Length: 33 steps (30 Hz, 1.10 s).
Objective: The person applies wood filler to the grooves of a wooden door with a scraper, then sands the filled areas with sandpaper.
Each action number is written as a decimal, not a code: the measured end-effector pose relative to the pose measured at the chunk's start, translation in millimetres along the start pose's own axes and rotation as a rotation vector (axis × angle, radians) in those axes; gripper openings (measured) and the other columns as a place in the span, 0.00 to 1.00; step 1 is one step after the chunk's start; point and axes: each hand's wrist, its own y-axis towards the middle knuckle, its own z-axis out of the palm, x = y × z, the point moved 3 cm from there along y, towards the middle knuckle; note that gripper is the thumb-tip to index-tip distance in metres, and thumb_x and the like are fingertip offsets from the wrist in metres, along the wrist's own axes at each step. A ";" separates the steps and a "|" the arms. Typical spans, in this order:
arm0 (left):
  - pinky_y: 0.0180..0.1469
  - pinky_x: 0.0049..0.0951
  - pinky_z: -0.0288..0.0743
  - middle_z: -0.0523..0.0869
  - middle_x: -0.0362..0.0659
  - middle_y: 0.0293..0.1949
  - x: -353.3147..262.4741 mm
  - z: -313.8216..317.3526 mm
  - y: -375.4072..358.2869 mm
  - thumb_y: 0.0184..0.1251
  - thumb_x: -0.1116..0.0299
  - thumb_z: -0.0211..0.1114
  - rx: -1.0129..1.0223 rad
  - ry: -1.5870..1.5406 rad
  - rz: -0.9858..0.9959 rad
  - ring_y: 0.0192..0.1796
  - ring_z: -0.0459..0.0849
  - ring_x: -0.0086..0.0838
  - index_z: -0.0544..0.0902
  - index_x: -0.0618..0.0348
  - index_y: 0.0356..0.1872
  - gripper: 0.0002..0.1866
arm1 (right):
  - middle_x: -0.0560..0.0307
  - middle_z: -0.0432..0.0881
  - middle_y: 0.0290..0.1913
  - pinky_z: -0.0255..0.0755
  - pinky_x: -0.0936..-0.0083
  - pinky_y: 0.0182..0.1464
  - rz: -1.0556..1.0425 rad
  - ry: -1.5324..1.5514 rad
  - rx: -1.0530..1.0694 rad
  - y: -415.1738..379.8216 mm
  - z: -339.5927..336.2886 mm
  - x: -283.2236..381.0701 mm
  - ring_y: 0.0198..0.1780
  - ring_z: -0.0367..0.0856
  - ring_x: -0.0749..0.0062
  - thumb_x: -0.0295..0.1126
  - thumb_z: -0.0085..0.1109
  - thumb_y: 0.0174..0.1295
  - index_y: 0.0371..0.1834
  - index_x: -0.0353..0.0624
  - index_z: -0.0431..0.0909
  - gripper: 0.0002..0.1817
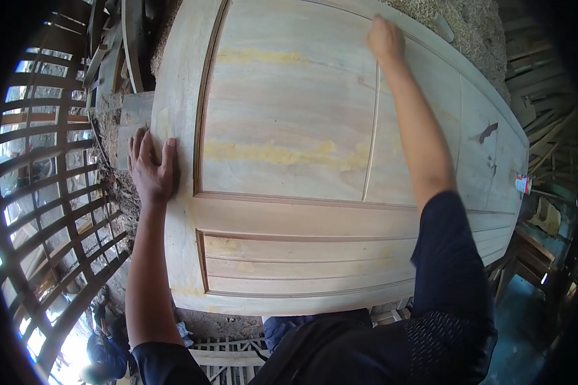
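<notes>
A large pale wooden door (289, 122) lies flat before me, with recessed panels, dark-edged mouldings and yellowish filler bands on its surface. My left hand (153, 168) rests on the door's left edge, fingers apart and reaching over the side, holding nothing. Stretched to the far side, my right hand (385, 42) is closed and touches the door near the groove at the top of the big panel. Whatever its fingers hold, if anything, is hidden under the hand. Dark marks (488, 133) show on the panel farther right.
A small red and white can (524, 184) stands at the door's right end. Slatted lattice (51, 154) runs along the left, with boards (131, 51) behind it. Shavings (472, 38) cover the ground beyond the door. Stacked wood (539, 70) lies at the right. A person (106, 353) appears at lower left.
</notes>
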 end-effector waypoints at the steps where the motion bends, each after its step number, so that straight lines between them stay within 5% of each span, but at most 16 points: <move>1: 0.82 0.54 0.57 0.76 0.60 0.76 1.5 0.9 -1.0 0.75 0.41 0.67 -0.012 0.010 -0.007 0.81 0.67 0.60 0.82 0.66 0.69 0.37 | 0.31 0.90 0.41 0.83 0.42 0.51 0.009 -0.001 0.025 -35.8 -6.4 6.4 0.47 0.90 0.33 0.27 0.63 0.63 0.45 0.37 0.83 0.09; 3: 0.82 0.55 0.57 0.76 0.60 0.76 7.4 3.2 -3.6 0.75 0.42 0.67 -0.028 0.010 -0.003 0.81 0.67 0.61 0.82 0.66 0.69 0.37 | 0.32 0.89 0.42 0.83 0.42 0.51 0.029 0.034 -0.056 -112.2 -21.4 16.0 0.48 0.90 0.34 0.28 0.63 0.63 0.45 0.37 0.83 0.10; 11: 0.82 0.55 0.59 0.77 0.61 0.75 7.5 4.1 -1.1 0.75 0.44 0.69 -0.012 -0.035 0.008 0.81 0.67 0.62 0.81 0.67 0.68 0.36 | 0.33 0.89 0.40 0.83 0.43 0.48 0.020 0.106 -0.070 -46.0 -6.4 6.5 0.44 0.89 0.32 0.25 0.60 0.63 0.43 0.37 0.83 0.07; 13: 0.82 0.54 0.59 0.77 0.60 0.75 9.2 5.4 -1.6 0.75 0.44 0.68 -0.013 -0.050 0.003 0.81 0.67 0.61 0.81 0.67 0.69 0.35 | 0.36 0.88 0.40 0.82 0.44 0.47 0.074 0.172 0.021 -140.1 -27.5 20.2 0.44 0.88 0.35 0.24 0.59 0.65 0.47 0.40 0.81 0.09; 15: 0.82 0.54 0.58 0.76 0.59 0.76 15.3 9.8 -2.4 0.75 0.44 0.68 -0.015 -0.036 -0.025 0.81 0.66 0.60 0.81 0.67 0.70 0.36 | 0.35 0.88 0.45 0.83 0.45 0.48 0.129 0.162 0.118 -245.0 -65.1 49.8 0.46 0.89 0.38 0.23 0.68 0.59 0.52 0.35 0.81 0.17; 18: 0.82 0.54 0.58 0.76 0.58 0.77 8.1 3.9 -0.5 0.76 0.43 0.67 0.020 -0.006 0.001 0.82 0.66 0.59 0.80 0.68 0.71 0.37 | 0.33 0.88 0.45 0.83 0.45 0.48 0.117 0.281 0.016 -281.9 -81.3 60.4 0.46 0.89 0.37 0.23 0.71 0.57 0.52 0.34 0.81 0.18; 22: 0.82 0.54 0.58 0.76 0.58 0.76 11.7 10.3 -0.4 0.77 0.43 0.66 0.010 -0.005 -0.025 0.82 0.66 0.59 0.79 0.68 0.71 0.38 | 0.34 0.87 0.41 0.83 0.46 0.45 0.155 0.231 -0.062 -115.6 -25.7 21.0 0.44 0.88 0.33 0.23 0.60 0.65 0.42 0.35 0.78 0.06; 25: 0.82 0.54 0.58 0.77 0.59 0.75 9.5 4.0 -2.0 0.77 0.43 0.66 -0.003 0.011 -0.019 0.81 0.67 0.60 0.80 0.69 0.70 0.38 | 0.35 0.87 0.42 0.82 0.46 0.46 0.066 0.198 -0.021 -123.9 -26.1 24.3 0.44 0.88 0.35 0.24 0.58 0.66 0.41 0.36 0.78 0.04; 27: 0.82 0.55 0.59 0.78 0.59 0.75 9.1 4.7 -1.8 0.77 0.43 0.67 -0.007 -0.021 0.002 0.81 0.68 0.60 0.81 0.67 0.70 0.37 | 0.33 0.86 0.39 0.81 0.46 0.43 0.135 0.265 0.042 -231.0 -59.8 43.0 0.40 0.87 0.33 0.25 0.58 0.70 0.42 0.37 0.78 0.03; 28: 0.82 0.55 0.59 0.78 0.59 0.75 10.9 7.2 3.0 0.77 0.43 0.67 -0.014 -0.026 0.001 0.81 0.68 0.60 0.81 0.67 0.70 0.37 | 0.33 0.85 0.38 0.79 0.45 0.41 0.049 0.341 -0.120 -282.5 -79.9 54.6 0.39 0.86 0.33 0.23 0.59 0.71 0.43 0.37 0.78 0.02; 29: 0.82 0.55 0.59 0.78 0.59 0.75 14.1 8.4 3.9 0.77 0.43 0.67 -0.022 -0.017 0.012 0.81 0.67 0.60 0.81 0.66 0.70 0.36 | 0.35 0.86 0.41 0.82 0.47 0.44 0.080 0.380 -0.074 -323.8 -87.9 59.8 0.43 0.87 0.34 0.19 0.63 0.62 0.59 0.39 0.79 0.20; 33: 0.83 0.55 0.57 0.77 0.61 0.75 10.1 5.8 -1.2 0.76 0.42 0.67 -0.007 -0.045 0.002 0.81 0.67 0.61 0.82 0.62 0.70 0.35 | 0.33 0.88 0.48 0.84 0.51 0.49 0.279 0.353 0.174 -322.6 -72.2 45.9 0.47 0.88 0.33 0.21 0.63 0.63 0.63 0.40 0.79 0.23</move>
